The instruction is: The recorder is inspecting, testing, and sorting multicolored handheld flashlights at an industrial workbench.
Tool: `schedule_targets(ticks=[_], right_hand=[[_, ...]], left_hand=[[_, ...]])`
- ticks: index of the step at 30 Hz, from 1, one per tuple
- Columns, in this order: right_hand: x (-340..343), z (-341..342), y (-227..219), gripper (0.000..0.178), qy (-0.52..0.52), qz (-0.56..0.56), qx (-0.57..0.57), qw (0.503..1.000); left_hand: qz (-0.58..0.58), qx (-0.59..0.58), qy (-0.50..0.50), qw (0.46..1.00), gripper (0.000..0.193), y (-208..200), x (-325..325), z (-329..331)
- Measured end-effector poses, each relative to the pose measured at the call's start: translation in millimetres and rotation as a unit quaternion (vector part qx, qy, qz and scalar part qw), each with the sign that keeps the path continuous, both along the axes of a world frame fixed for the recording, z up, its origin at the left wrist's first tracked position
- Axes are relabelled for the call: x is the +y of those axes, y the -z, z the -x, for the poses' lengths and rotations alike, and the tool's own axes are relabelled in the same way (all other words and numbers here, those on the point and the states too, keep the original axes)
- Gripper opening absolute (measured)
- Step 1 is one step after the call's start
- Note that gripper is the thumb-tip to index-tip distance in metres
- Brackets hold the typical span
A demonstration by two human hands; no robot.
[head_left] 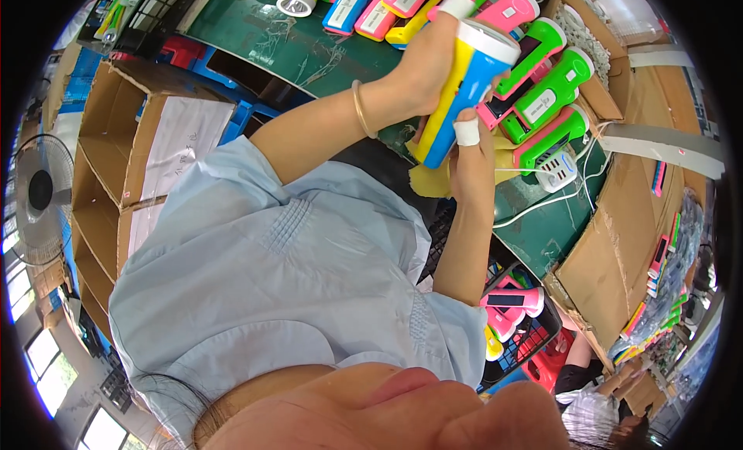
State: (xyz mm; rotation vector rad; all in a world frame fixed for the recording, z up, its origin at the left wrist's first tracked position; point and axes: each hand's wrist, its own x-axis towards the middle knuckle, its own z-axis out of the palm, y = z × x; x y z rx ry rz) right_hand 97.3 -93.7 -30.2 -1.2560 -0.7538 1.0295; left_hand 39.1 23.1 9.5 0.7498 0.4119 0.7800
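A yellow and blue flashlight with a white head end is held up at a slant over the work table, between my two hands. My left hand, with a bangle on its wrist and a white wrap on one finger, is closed around its yellow side near the head. From the other side my right hand grips the blue side, its thumb wrapped in white tape. The right fingers are partly hidden behind the flashlight. A yellow cloth or sheet lies below the flashlight's lower end.
Several pink, green, blue and yellow flashlights lie along the green table. On the right are a white charging hub with cables and a cardboard box. A black crate holds more flashlights. Cardboard shelves and a fan stand left.
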Motion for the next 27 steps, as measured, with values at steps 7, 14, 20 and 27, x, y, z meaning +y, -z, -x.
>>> schedule_targets(ticks=[7, 14, 20, 27], right_hand=[[4.2, 3.2, -23.9, 0.048, 0.240, -0.024, -0.660, 0.711], [-7.1, -7.0, -30.3, 0.041, 0.254, -0.003, -0.595, 0.763], [-80.1, -150.9, -27.8, 0.043, 0.551, 0.041, -0.360, 0.751], [-76.2, -106.0, -20.8, 0.035, 0.438, -0.050, -0.037, 0.897]], left_hand=[[0.216, -0.156, 0.070, 0.961, 0.061, 2.3, 19.9, 22.2], [0.102, -0.088, 0.085, 0.987, 0.066, 8.7, 21.1, 21.4], [-0.233, 0.069, -0.072, 0.967, 0.036, -14.6, 122.6, 31.7], [-0.543, 0.582, -0.207, 0.569, 0.034, 53.5, 394.9, -14.1]])
